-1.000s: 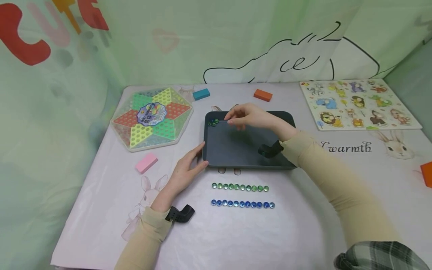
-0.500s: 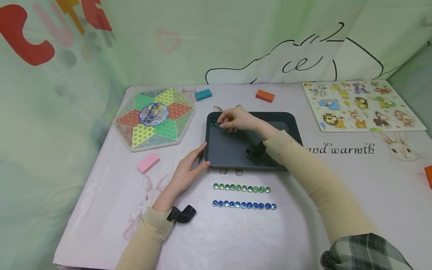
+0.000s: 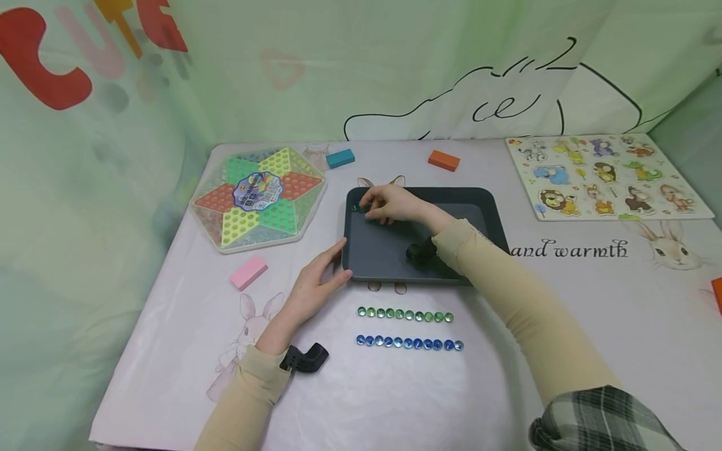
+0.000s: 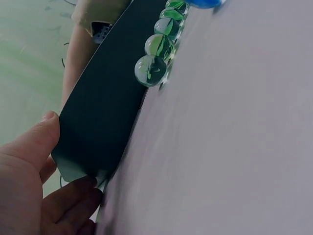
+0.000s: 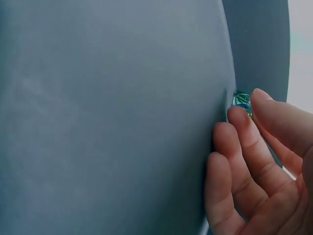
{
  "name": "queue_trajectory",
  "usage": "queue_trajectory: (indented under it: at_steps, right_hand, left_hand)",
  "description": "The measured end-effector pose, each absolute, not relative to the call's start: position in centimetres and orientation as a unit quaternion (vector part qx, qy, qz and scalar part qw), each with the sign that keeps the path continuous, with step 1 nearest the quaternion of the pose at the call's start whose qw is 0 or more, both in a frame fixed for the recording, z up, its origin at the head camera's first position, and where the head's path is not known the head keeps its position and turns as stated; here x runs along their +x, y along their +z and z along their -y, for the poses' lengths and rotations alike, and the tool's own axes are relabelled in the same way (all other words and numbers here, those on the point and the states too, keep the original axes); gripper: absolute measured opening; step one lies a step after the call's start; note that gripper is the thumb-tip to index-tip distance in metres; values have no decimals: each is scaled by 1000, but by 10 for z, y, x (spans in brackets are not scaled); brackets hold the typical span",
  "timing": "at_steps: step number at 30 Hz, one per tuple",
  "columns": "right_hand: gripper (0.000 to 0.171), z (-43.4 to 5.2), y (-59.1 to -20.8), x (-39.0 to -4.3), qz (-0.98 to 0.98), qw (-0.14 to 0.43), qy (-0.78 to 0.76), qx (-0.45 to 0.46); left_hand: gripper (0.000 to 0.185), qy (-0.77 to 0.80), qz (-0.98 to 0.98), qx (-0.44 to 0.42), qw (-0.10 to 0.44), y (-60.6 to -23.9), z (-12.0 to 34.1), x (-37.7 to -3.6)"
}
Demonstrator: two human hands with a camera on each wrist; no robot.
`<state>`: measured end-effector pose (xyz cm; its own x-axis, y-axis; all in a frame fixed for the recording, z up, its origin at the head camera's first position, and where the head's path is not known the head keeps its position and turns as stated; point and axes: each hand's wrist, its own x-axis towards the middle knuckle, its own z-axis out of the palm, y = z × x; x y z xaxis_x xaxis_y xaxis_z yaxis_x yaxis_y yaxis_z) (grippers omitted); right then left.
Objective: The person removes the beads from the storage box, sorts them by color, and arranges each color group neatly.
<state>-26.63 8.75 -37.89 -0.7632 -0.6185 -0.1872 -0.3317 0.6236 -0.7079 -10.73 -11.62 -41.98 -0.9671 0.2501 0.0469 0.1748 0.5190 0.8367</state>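
My left hand [image 3: 309,288] rests at the near left corner of a dark grey tray [image 3: 395,250], its thumb and fingers touching the outside wall. In the left wrist view the thumb lies against the tray's side and the other fingers sit lower. Inside the tray my right hand [image 3: 395,205] reaches into the far left corner. Its thumb and index finger pinch a green glass marble [image 5: 242,99], partly hidden by the fingertips. Other marbles [image 3: 355,207] lie in that corner, half covered by the hand.
In front of the tray run a row of green marbles [image 3: 400,314] and a row of blue marbles [image 3: 408,343]. Around it are a Chinese checkers board [image 3: 259,199], pink block [image 3: 249,273], teal block [image 3: 340,158], orange block [image 3: 444,160] and animal puzzle board [image 3: 609,176].
My right hand has moved left and slightly down into the tray's corner, and its fingers have closed in on the marbles. The left hand has stayed at the tray's edge.
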Motion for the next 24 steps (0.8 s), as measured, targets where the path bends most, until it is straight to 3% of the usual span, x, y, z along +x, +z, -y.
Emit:
queue_trajectory:
  at_steps: [24]
  right_hand:
    - [19, -72, -387, -266, -896, 189, -275, -293]
  left_hand:
    - [60, 469, -874, 122, 38, -420, 116, -107]
